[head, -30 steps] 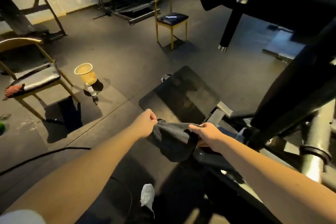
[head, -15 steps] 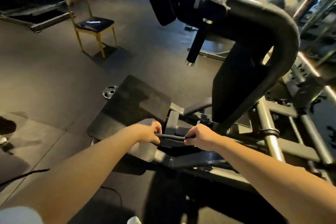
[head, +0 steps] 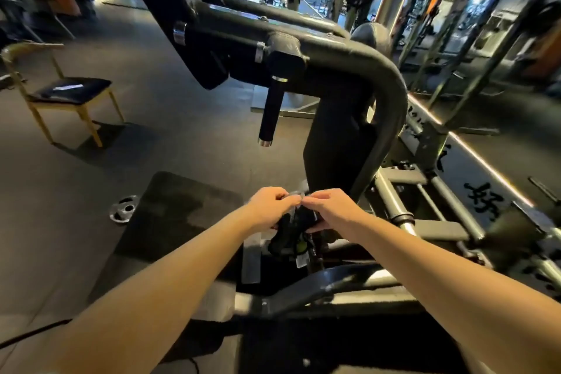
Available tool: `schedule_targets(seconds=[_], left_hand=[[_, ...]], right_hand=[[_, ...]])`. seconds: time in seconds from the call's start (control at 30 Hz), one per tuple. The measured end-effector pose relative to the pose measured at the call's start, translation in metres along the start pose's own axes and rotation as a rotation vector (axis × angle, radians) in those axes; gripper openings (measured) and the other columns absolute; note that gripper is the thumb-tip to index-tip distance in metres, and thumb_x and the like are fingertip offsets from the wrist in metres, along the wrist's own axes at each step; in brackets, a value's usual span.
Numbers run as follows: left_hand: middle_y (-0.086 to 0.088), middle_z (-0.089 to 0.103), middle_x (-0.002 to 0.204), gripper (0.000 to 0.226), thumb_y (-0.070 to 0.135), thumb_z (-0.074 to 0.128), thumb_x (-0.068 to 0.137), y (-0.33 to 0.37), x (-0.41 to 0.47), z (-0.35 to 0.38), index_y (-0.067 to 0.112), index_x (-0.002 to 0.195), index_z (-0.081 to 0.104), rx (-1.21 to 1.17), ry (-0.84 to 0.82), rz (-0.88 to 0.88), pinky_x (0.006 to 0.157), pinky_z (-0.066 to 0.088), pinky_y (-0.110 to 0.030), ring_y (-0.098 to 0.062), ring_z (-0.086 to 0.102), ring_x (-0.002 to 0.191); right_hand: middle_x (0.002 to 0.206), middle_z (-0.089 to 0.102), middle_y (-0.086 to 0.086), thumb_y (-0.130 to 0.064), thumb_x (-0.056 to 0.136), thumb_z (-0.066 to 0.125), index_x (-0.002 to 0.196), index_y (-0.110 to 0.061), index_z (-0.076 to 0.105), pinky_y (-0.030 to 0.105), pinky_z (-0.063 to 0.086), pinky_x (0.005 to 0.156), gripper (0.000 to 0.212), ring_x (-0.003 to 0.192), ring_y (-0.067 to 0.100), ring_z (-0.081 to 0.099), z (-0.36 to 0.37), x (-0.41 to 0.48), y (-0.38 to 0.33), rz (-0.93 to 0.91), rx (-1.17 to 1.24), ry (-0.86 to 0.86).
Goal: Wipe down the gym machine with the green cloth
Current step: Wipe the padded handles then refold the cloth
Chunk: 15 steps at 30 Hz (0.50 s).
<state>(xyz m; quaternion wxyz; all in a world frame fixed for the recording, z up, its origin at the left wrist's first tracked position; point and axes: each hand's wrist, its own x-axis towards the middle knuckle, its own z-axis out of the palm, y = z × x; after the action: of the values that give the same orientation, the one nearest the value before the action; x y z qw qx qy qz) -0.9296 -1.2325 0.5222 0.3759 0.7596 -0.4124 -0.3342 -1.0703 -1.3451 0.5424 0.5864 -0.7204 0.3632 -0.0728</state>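
The cloth point(head: 288, 232) looks dark in this dim light and hangs bunched below my two hands, a small tag at its lower edge. My left hand point(head: 268, 206) and my right hand point(head: 329, 206) are close together, both pinching the cloth's top edge. Right behind them rises the gym machine point(head: 349, 64): a thick curved black frame arm, a hanging black handle point(head: 271, 112) and grey steel rails lower right. The hands hold the cloth just in front of the machine's upright, above its low base frame.
A black foot platform point(head: 170, 215) lies on the floor left of my hands, a round metal floor fitting point(head: 124, 209) beside it. A yellow-legged chair point(head: 65, 94) stands far left. Racks and frames fill the right side. A person stands far back.
My hands have come together, bunching the cloth that was stretched between them. My view has swung up and right, from the floor and chairs to the machine's frame.
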Motion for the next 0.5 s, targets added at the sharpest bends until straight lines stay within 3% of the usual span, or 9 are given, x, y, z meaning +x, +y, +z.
schedule_targets(seconds=[0.07, 0.13, 0.23, 0.3, 0.37, 0.5], left_hand=[[-0.001, 0.069, 0.103, 0.041, 0.058, 0.060, 0.095, 0.015, 0.006, 0.000, 0.021, 0.110, 0.068, -0.052, -0.048, 0.038, 0.083, 0.055, -0.032, -0.018, 0.065, 0.095], [-0.001, 0.069, 0.100, 0.027, 0.044, 0.066, 0.096, 0.027, 0.013, -0.002, 0.020, 0.110, 0.066, -0.007, -0.027, 0.114, 0.081, 0.054, -0.028, -0.017, 0.066, 0.094], [0.001, 0.068, 0.093, 0.005, 0.022, 0.063, 0.099, 0.053, 0.026, -0.002, 0.022, 0.103, 0.067, 0.028, 0.049, 0.199, 0.075, 0.052, -0.027, -0.017, 0.065, 0.088], [0.003, 0.066, 0.088, 0.010, 0.018, 0.061, 0.100, 0.078, 0.038, -0.002, 0.025, 0.095, 0.066, 0.026, 0.068, 0.259, 0.070, 0.048, -0.026, -0.015, 0.063, 0.085], [0.007, 0.065, 0.085, 0.011, 0.017, 0.062, 0.100, 0.107, 0.049, -0.003, 0.026, 0.094, 0.065, 0.025, 0.069, 0.330, 0.068, 0.044, -0.023, -0.012, 0.062, 0.083], [0.007, 0.067, 0.091, 0.009, 0.022, 0.066, 0.098, 0.160, 0.075, -0.007, 0.021, 0.105, 0.070, 0.134, 0.120, 0.489, 0.080, 0.050, -0.028, -0.015, 0.065, 0.094]], right_hand=[[0.103, 0.071, 0.027, -0.007, 0.102, 0.053, 0.108, 0.002, 0.071, 0.038, 0.062, 0.070, 0.021, 0.092, 0.035, 0.073, -0.011, -0.008, -0.013, 0.013, 0.110, -0.044], [0.103, 0.071, 0.029, 0.002, 0.099, 0.046, 0.114, 0.003, 0.069, 0.038, 0.061, 0.072, 0.027, 0.091, 0.038, 0.073, -0.026, -0.012, -0.019, -0.024, 0.138, -0.053], [0.097, 0.072, 0.027, 0.007, 0.095, 0.050, 0.105, 0.000, 0.071, 0.041, 0.062, 0.075, 0.024, 0.084, 0.033, 0.073, -0.049, -0.011, -0.020, -0.071, 0.068, 0.167], [0.105, 0.074, 0.013, -0.003, 0.091, 0.066, 0.109, -0.011, 0.071, 0.043, 0.059, 0.093, 0.020, 0.097, 0.024, 0.072, -0.068, -0.006, -0.020, -0.126, -0.032, 0.254], [0.113, 0.074, 0.005, -0.014, 0.091, 0.073, 0.118, -0.016, 0.069, 0.040, 0.051, 0.103, 0.027, 0.109, 0.019, 0.069, -0.088, -0.004, -0.023, -0.160, -0.034, 0.171], [0.105, 0.075, 0.016, -0.033, 0.080, 0.079, 0.107, -0.007, 0.074, 0.053, 0.052, 0.103, 0.038, 0.105, 0.032, 0.071, -0.132, 0.002, -0.039, -0.288, 0.038, 0.178]])
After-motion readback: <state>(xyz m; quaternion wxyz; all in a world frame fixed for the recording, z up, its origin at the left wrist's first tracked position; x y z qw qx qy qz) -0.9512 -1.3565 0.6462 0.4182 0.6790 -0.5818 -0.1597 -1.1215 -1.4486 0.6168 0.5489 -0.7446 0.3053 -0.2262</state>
